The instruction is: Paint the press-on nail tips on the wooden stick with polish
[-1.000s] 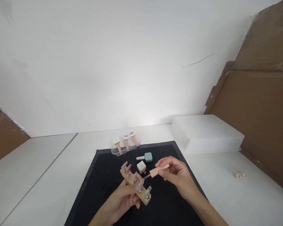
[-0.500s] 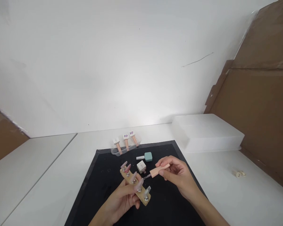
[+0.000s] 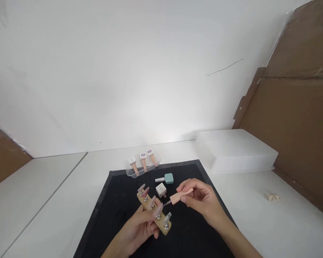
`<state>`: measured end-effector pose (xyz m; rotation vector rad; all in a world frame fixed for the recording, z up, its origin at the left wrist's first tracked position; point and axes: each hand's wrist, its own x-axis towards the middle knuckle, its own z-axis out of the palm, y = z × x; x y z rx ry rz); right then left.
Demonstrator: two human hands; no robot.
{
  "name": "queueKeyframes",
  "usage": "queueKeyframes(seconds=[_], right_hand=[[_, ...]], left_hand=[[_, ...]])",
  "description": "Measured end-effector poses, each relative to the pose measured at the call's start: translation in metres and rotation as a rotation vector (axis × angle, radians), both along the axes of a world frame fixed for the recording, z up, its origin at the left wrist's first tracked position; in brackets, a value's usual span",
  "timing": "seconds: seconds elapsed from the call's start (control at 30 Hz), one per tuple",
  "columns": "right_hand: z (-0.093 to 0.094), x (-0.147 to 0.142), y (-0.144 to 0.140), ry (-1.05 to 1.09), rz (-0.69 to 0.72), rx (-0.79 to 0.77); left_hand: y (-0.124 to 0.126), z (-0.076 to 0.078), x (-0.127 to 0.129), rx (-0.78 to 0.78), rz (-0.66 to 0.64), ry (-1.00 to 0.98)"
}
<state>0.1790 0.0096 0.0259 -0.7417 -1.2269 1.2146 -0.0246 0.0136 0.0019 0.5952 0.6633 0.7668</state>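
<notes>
A wooden strip [image 3: 148, 204] bearing five nail tips on metal posts is held above the middle of the black mat [image 3: 110, 215], slanted from 10 o'clock to 4 o'clock. It is grasped by the left hand [image 3: 138, 226] from 8 o'clock, with the thumb laid beside the fourth nail tip [image 3: 158, 210], presumably to steady the strip there. A peach brush cap [image 3: 177, 196] is pinched between thumb and fingers of the right hand [image 3: 203, 201], at 2 o'clock; the brush [image 3: 167, 203] is directed back at the fourth tip, apparently for fine control. Whether bristles and tip touch cannot be told.

Just past 12 o'clock a white bottle [image 3: 160, 189] is seen with its neck bare, probably kept near for easy reach. Beyond it, at 1 o'clock, a teal bottle [image 3: 168, 178] is laid with its pale cap toward 9 o'clock. Near 12 o'clock three capped bottles [image 3: 143, 156] are gathered in a clear tray [image 3: 129, 173], seemingly to keep them together. Farther out, a translucent box [image 3: 242, 148] is placed at 2 o'clock and small cream rings [image 3: 273, 197] at 3 o'clock.
</notes>
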Motion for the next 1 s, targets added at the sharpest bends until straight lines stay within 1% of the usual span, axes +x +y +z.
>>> queueKeyframes(seconds=[0.13, 0.3, 0.43, 0.57, 0.7, 0.83, 0.9, 1.0], right_hand=[[0.000, 0.000, 0.000, 0.028, 0.002, 0.009], [0.000, -0.002, -0.001, 0.039, 0.052, 0.008], [-0.002, 0.000, 0.000, 0.028, 0.034, -0.001], [-0.004, 0.005, 0.002, 0.027, 0.011, 0.017], [-0.002, 0.009, 0.002, 0.042, 0.046, 0.042], [0.003, 0.010, 0.000, 0.034, 0.106, 0.099], [0.004, 0.010, -0.002, 0.024, 0.148, 0.117], [0.004, 0.009, -0.003, -0.017, 0.188, 0.138]], left_hand=[[0.000, 0.000, 0.000, 0.006, -0.003, -0.005], [0.001, -0.001, 0.000, 0.010, -0.007, 0.001], [0.000, -0.002, 0.000, 0.014, -0.011, 0.025], [-0.003, 0.004, 0.000, 0.095, -0.037, 0.092], [-0.004, 0.009, 0.001, 0.229, -0.016, 0.161], [-0.003, 0.004, 0.000, 0.363, -0.019, 0.235], [-0.002, 0.001, 0.000, 0.397, -0.038, 0.251], [-0.001, -0.001, 0.000, 0.402, -0.059, 0.260]])
